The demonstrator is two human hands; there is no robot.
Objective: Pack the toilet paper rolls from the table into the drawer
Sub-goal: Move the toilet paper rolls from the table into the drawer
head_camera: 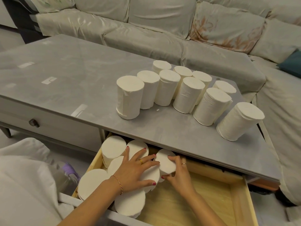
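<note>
Several white toilet paper rolls [187,93] stand upright on the right half of the grey table [73,75]. Below its front edge the wooden drawer [211,199] is pulled out, and several rolls [114,147] stand packed in its left part. My left hand [135,170] lies flat, fingers spread, on top of the packed rolls. My right hand [177,170] grips one tilted roll [166,162] at the right edge of that group, thumb below and fingers over its top. The drawer's right half shows bare wood.
A pale covered sofa [162,30] wraps around the table's back and right side. A second, closed drawer with a dark knob [34,123] is at the left. White cloth [24,176] covers my lap at the lower left, beside a purple item [70,168].
</note>
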